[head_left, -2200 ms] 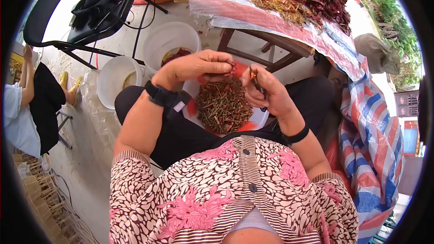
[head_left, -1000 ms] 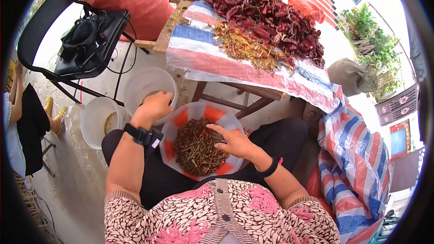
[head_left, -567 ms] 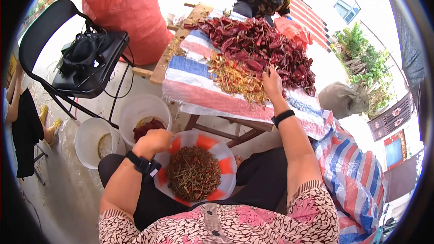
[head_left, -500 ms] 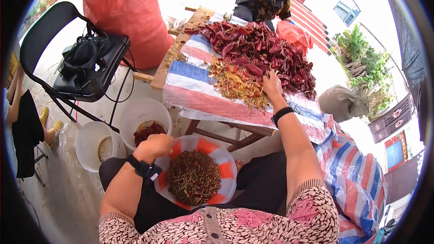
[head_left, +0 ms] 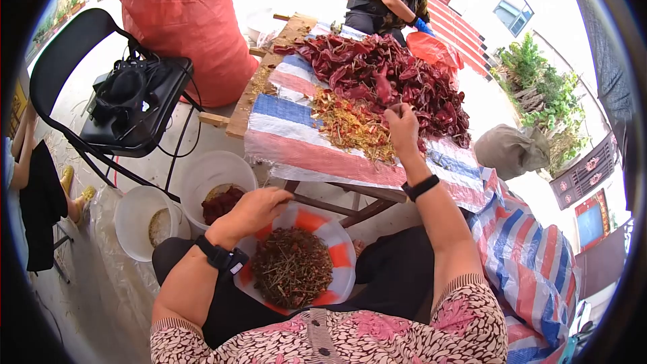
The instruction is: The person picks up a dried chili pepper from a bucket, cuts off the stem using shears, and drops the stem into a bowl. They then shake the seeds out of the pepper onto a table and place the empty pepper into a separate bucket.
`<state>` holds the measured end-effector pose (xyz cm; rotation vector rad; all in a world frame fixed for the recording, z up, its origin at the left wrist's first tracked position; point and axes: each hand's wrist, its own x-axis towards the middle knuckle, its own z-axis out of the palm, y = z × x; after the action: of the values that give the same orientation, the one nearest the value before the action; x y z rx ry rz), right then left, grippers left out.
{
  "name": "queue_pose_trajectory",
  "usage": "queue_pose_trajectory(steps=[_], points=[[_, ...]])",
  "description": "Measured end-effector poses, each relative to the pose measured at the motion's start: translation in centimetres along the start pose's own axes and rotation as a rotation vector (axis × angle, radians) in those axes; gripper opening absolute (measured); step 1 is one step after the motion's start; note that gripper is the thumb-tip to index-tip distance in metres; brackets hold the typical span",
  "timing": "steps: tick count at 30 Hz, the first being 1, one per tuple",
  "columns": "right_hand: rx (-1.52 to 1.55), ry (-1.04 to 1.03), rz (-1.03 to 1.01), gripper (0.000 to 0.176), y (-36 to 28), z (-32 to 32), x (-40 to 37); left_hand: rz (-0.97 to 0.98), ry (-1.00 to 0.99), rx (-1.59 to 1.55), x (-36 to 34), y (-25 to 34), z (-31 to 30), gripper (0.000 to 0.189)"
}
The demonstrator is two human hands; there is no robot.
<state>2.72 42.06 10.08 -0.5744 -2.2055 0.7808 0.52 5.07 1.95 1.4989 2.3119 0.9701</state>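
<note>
Dried red chili peppers [head_left: 431,87] lie in a heap on the striped woven sheet [head_left: 296,141] over the table. At the heap's near edge, my right hand [head_left: 404,131] has thumb and fingers pinched on a dried chili pepper [head_left: 385,89] that stands up from the pile. Yellow seeds and red bits [head_left: 354,125] are spread beside it. My left hand [head_left: 253,212] hovers above the far left rim of a red-and-white bowl [head_left: 341,254] in my lap, fingers curled together; whatever they may hold is hidden. Chili stems [head_left: 290,266] fill the bowl.
A white bucket [head_left: 195,176] with dark red chili pieces stands left of the bowl, beside a second bucket [head_left: 131,226]. Farther left is a black folding chair [head_left: 50,81] bearing dark gear. A large red sack [head_left: 182,27] stands behind. Across the table sits a person [head_left: 391,0] in blue gloves.
My left hand has moved right, from beside the bucket to over the bowl's rim. My right hand has shifted slightly back and left, with a pepper raised. The person opposite has lowered a gloved hand.
</note>
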Motion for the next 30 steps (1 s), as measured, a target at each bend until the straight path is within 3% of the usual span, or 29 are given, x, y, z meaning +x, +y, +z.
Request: queue_pose_trajectory(steps=[2, 5, 8, 9, 12, 13, 15, 18, 22, 26, 30], points=[[0.192, -0.257, 0.049, 0.017, -4.0, -0.8, -4.3, 0.110, 0.245, -0.151, 0.2, 3.2, -1.0, 0.042], [0.345, -0.709, 0.310, 0.012, -6.4, -0.7, -10.6, 0.297, 0.522, 0.154, 0.3, 5.2, -1.2, 0.057], [0.425, -0.887, 0.244, 0.011, -9.6, -1.2, -15.8, 0.291, 0.463, 0.232, 0.4, 5.2, -0.2, 0.068], [0.451, -0.901, 0.334, 0.010, -10.4, -1.6, -16.9, 0.347, 0.415, 0.168, 0.6, 4.5, 0.4, 0.063], [0.605, -0.960, 0.553, 0.008, -10.9, -2.3, -18.1, 0.143, 0.150, -0.276, 0.1, 3.9, 1.5, 0.050], [0.672, -0.960, 0.587, 0.009, -10.6, -2.5, -18.2, 0.199, 0.157, -0.303, 0.1, 4.1, 1.4, 0.044], [0.778, -0.888, 0.627, 0.017, -10.5, -2.6, -18.8, 0.132, 0.150, -0.496, -0.3, 4.9, 1.2, 0.042], [0.749, -0.776, 0.534, 0.026, -10.1, -2.7, -19.7, 0.100, 0.132, -0.674, -0.5, 4.6, 0.8, 0.041], [0.490, -0.836, 0.327, 0.032, -10.4, -2.8, -20.8, 0.066, 0.110, -0.775, -1.0, 4.7, -0.1, 0.042], [0.126, -0.693, -0.089, 0.037, -10.6, -2.7, -21.2, 0.008, 0.082, -0.811, -1.1, 4.4, 0.1, 0.036], [0.041, -0.706, -0.035, 0.037, -12.3, -3.7, -20.5, -0.028, 0.065, -0.809, -0.9, 3.8, 0.3, 0.025]])
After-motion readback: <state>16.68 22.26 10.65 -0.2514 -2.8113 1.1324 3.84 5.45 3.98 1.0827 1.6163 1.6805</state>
